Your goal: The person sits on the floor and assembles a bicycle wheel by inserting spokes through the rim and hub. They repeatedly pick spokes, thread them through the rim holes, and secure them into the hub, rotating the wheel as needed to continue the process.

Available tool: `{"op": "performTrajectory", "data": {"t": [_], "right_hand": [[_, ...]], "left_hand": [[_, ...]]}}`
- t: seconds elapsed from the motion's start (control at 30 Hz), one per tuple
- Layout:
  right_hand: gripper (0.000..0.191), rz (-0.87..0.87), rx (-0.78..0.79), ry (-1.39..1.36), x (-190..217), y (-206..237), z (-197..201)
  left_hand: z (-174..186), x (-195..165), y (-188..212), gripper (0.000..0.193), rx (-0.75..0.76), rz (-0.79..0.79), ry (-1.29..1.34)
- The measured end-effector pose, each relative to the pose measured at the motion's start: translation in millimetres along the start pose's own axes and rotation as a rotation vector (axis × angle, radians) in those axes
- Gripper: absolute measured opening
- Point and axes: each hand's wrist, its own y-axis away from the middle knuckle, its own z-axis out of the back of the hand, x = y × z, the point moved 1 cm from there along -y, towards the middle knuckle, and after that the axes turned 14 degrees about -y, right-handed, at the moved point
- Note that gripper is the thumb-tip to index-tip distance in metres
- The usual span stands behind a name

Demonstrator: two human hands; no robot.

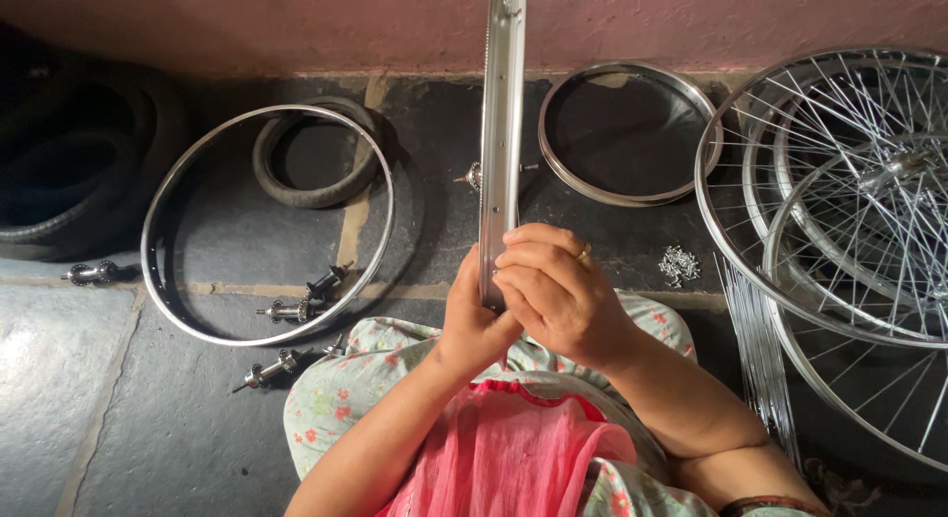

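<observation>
Spoked wheels (849, 211), stacked at right and cut off by the frame edge, overlap so that their number cannot be told. Dark tyres (69, 152) at left are partly lost in shadow. A bare rim (163, 196) lies flat on the stone floor (118, 418), ringing two hubs (296, 305). A second rim (502, 112), seen edge-on and upright, runs out of the top of the frame; the left hand (472, 324) and right hand (558, 290) both grip its lower end (which they hide). Small nipples (678, 265) lie heaped near the wheels.
</observation>
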Motion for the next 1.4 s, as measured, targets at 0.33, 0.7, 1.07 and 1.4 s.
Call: {"op": "performTrajectory", "data": {"t": [0.33,0.7,1.07,1.4], "right_hand": [[0.025,0.122,-0.058,0.029,-4.2,1.5,-3.3],[0.033,-0.095,-0.476,-0.32,-54.2,51.6,-15.5],[0.02,-0.679,-0.174,0.425,-195.1,107.3,-108.2],[0.022,-0.643,-0.206,0.544,-199.9,100.6,-113.0]], "left_hand": [[-1.7,-6.2,1.1,0.055,0.064,0.117,0.055],[14.2,-3.5,15.0,0.062,0.082,0.077,0.159],[20.2,-15.6,25.9,0.065,0.135,0.098,0.106],[23.2,-7.9,-12.3,0.063,0.177,0.17,0.218]]}}
